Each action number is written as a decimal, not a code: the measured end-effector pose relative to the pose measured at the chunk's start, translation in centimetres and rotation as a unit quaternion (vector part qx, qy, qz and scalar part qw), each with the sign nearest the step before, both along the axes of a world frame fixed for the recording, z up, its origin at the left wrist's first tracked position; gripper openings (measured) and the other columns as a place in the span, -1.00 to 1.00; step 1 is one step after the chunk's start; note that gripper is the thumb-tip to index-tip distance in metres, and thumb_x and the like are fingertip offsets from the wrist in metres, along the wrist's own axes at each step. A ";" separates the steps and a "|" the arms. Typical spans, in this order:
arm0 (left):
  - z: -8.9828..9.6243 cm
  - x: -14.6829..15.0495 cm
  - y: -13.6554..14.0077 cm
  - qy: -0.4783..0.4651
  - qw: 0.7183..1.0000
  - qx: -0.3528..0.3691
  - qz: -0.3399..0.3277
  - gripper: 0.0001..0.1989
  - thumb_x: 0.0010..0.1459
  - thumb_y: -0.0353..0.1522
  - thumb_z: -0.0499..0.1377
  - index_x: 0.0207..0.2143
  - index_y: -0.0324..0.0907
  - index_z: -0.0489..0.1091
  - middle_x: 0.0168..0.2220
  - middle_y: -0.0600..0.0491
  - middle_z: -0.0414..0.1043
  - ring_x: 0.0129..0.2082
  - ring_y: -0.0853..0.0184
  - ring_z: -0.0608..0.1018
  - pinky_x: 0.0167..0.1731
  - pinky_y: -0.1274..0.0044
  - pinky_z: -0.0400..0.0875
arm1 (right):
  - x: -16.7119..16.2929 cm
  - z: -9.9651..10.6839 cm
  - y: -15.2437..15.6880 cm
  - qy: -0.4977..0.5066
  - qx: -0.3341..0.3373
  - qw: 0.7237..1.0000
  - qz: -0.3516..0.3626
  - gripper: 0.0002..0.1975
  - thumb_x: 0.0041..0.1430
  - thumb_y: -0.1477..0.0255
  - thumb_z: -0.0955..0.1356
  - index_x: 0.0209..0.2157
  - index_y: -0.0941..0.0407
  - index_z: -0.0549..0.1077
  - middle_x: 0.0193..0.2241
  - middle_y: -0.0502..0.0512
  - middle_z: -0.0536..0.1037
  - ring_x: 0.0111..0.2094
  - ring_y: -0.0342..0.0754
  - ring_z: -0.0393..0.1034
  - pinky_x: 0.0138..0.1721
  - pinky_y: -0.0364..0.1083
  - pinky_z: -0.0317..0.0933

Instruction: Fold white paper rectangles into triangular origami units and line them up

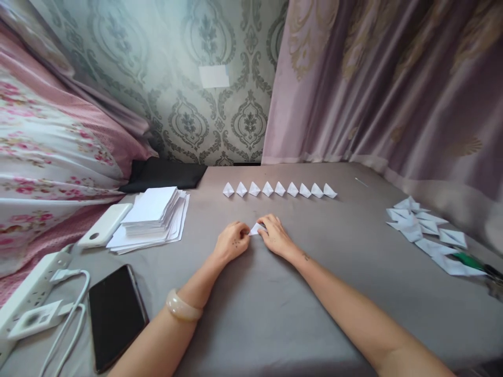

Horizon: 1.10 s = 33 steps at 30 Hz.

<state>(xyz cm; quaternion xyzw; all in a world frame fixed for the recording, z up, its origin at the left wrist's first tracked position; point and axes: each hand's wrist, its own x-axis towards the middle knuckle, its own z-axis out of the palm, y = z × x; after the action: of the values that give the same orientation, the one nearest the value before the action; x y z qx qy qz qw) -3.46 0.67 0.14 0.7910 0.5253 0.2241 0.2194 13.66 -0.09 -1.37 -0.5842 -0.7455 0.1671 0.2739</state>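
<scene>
Between my two hands, low over the middle of the table, is a small folded white paper (257, 229). My left hand (234, 241) grips its left end with curled fingers, and my right hand (274, 235) pinches it from the right. The fingers cover part of the paper, so its full shape is hidden. Beyond my hands stands a row of several pointed folded paper pieces (268, 189), spaced side by side. At the right of the table lies a loose heap of larger folded white papers (408, 222).
On the left are a stack of white paper sheets (151, 207), a white power bank (105, 225), a power strip (39, 277) with cables and a dark phone (116, 317). A black flat item (165, 174) lies behind the stack. A green-handled tool (467, 260) touches the right heap.
</scene>
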 end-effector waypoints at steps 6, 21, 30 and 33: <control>-0.4 0.2 0.2 -0.131 0.990 -0.032 -0.041 -0.65 0.03 -0.32 0.17 -0.11 -0.25 0.37 -0.31 0.04 0.44 -0.38 0.39 0.42 -0.32 0.55 0.35 | 0.0 0.7 -1.1 0.061 0.018 0.997 0.039 -0.84 0.16 0.55 0.27 -0.22 0.09 0.42 -0.31 0.03 0.52 -0.22 -0.09 0.36 -0.12 -0.08 0.21; 2.0 2.0 -1.4 -0.554 0.777 -0.296 0.040 -0.69 -0.09 -0.30 0.37 -0.33 -0.33 0.49 -0.43 -0.04 0.52 -0.41 0.37 0.56 -0.38 0.60 0.43 | -0.6 2.5 -3.0 0.260 0.173 0.948 -0.055 -0.79 0.22 0.43 0.26 -0.20 0.12 0.50 -0.27 0.13 0.50 -0.26 -0.08 0.42 -0.28 -0.14 0.33; 1.2 2.4 -1.4 -0.541 0.781 -0.303 0.071 -0.69 -0.11 -0.29 0.38 -0.33 -0.34 0.53 -0.41 -0.08 0.55 -0.37 0.33 0.58 -0.40 0.61 0.46 | -1.0 2.2 -4.2 -0.006 0.221 0.974 -0.055 -0.62 0.27 0.55 0.17 0.08 0.18 0.35 -0.19 0.21 0.48 -0.18 0.04 0.33 -0.14 -0.01 0.29; 1.0 2.4 -1.4 -0.544 0.780 -0.297 0.088 -0.68 -0.12 -0.29 0.38 -0.33 -0.35 0.53 -0.42 -0.08 0.55 -0.41 0.33 0.58 -0.44 0.61 0.45 | -1.3 2.2 -4.5 -0.064 0.222 0.972 -0.053 -0.59 0.25 0.57 0.17 0.12 0.21 0.31 -0.13 0.24 0.46 -0.16 0.06 0.32 -0.13 0.02 0.29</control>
<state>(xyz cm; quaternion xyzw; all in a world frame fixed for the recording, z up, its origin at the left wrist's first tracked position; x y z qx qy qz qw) -1.02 -0.72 1.15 0.3837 0.4260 0.4688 0.6720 12.41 -4.58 0.86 -0.5568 -0.7481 -0.0549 0.3568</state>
